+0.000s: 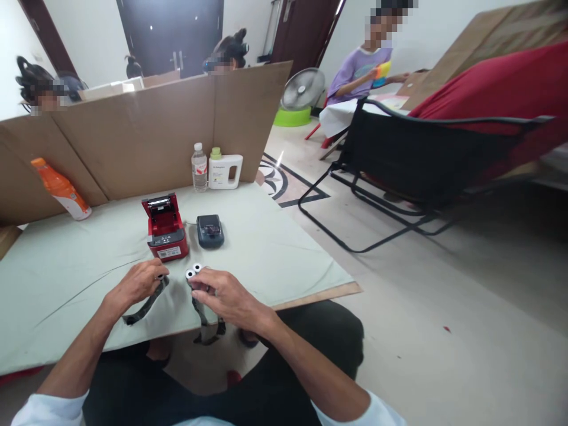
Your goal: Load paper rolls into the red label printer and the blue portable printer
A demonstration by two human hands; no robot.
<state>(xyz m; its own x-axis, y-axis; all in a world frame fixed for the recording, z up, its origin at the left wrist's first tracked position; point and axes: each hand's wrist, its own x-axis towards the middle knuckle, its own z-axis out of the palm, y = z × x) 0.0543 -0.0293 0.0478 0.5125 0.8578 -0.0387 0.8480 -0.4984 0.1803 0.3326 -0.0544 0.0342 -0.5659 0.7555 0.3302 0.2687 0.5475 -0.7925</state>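
Observation:
My left hand [141, 285] is closed around one end of a dark, shiny strip [144, 310], whose other end trails on the cloth. A small round white end shows under its fingertips. To the right, my right hand [224, 294] has thumb and fingers pinched on a second dark strip [205, 331] that hangs past the table's front edge. Its fingertips are right beside two small white rolls with dark cores, the nearer roll [190, 274] and the farther roll [197, 268]. Just beyond my hands stands a red printer [166, 228] with its lid raised.
A small dark device [210, 231] sits right of the printer. An orange bottle [62, 190], a clear bottle [199, 168] and a white jug [225, 171] stand by the cardboard partition [146, 133]. A folding chair [412, 148] and a seated person [355, 74] are at right.

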